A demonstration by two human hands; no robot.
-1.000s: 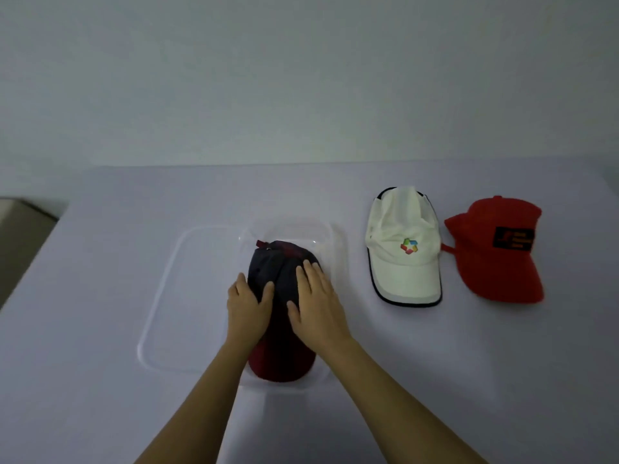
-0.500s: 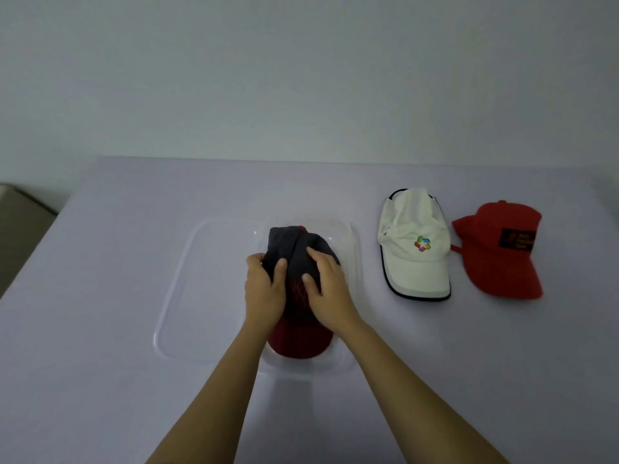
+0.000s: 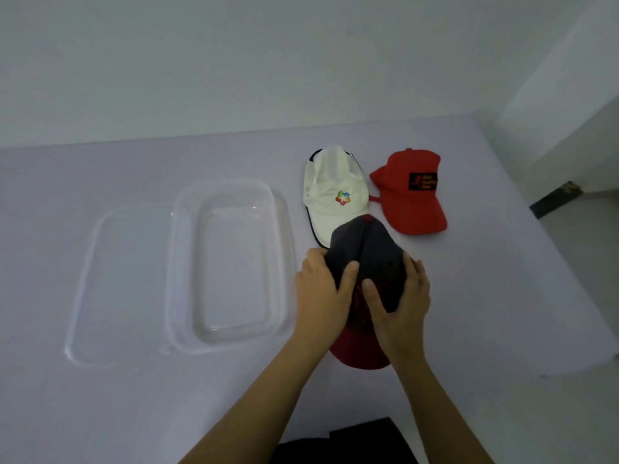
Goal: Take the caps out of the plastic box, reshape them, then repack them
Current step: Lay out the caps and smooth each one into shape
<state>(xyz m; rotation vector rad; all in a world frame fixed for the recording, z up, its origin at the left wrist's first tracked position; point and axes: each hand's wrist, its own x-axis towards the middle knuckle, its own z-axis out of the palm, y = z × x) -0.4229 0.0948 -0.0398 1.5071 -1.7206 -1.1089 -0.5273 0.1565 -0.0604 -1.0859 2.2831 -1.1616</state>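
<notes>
I hold a dark navy cap with a red brim (image 3: 371, 249) between both hands, to the right of the clear plastic box (image 3: 231, 199). My left hand (image 3: 323, 289) grips its left side and my right hand (image 3: 400, 303) grips its right side, thumbs on top. The cap's crown overlaps the brim of a white cap with a coloured logo (image 3: 335, 195). A red cap with a black patch (image 3: 413, 192) lies further right. The box holds nothing.
The clear lid (image 3: 124, 279) lies flat against the box's left side. The pale table (image 3: 134, 396) ends at the right, where a floor shows. A dark cloth shape (image 3: 351, 440) sits at the bottom edge.
Both hands lifted the navy cap out of the box and carried it to the right, in front of the white cap. The box is now bare inside.
</notes>
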